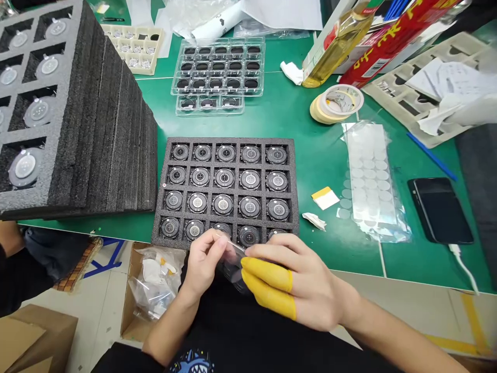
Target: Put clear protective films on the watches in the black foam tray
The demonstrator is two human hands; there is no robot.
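Note:
In front of my body, my left hand (206, 261) is closed, pinching a piece of clear plastic film (237, 249) between thumb and forefinger. My right hand (293, 277) grips the film's other side; yellow finger cots cover two of its fingers, and its thumb is mostly hidden. Below the film, partly behind my fingers, a dark glossy shape (232, 272) shows; I cannot tell what it is. Just beyond my hands lies a dark foam tray (295, 181) with round black watch bodies (222, 204) in its square compartments. My hands overlap its near edge.
Stacked foam trays (112, 129) rise at left. Clear blister trays (217, 67) with dark lenses lie behind. To the right are tape rolls (337, 103), a sheet of round stickers (370, 176), a phone (441, 210) with a cable, and a bottle (336, 44). Below stands a cardboard box (130, 311).

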